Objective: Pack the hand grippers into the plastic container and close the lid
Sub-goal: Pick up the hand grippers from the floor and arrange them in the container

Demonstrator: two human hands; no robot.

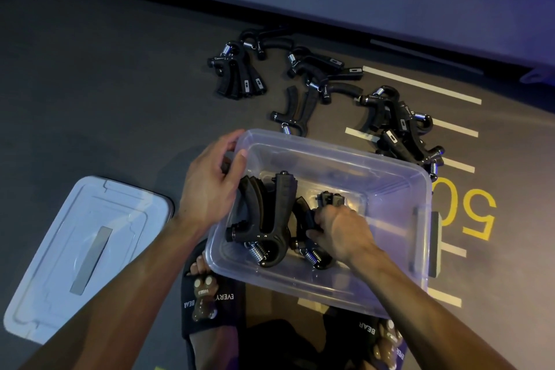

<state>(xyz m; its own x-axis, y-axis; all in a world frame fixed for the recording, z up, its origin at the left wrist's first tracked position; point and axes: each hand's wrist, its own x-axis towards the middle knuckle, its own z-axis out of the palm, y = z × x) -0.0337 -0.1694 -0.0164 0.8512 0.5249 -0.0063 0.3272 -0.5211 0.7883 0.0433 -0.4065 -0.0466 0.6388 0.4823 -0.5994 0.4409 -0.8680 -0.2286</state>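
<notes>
Grippers are going in: your right hand [339, 231] is curling round one [312, 219] low inside the container [399, 177], seating it beside another [270, 219], while your left hand [210, 186] is gripping the rim to steady it (more [402, 129] are waiting beyond, lid [54, 273] off left).

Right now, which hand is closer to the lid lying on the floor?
Left. The left hand grips the container's left rim, on the side where the lid lies. The right hand is inside the container, farther away, holding a hand gripper.
</notes>
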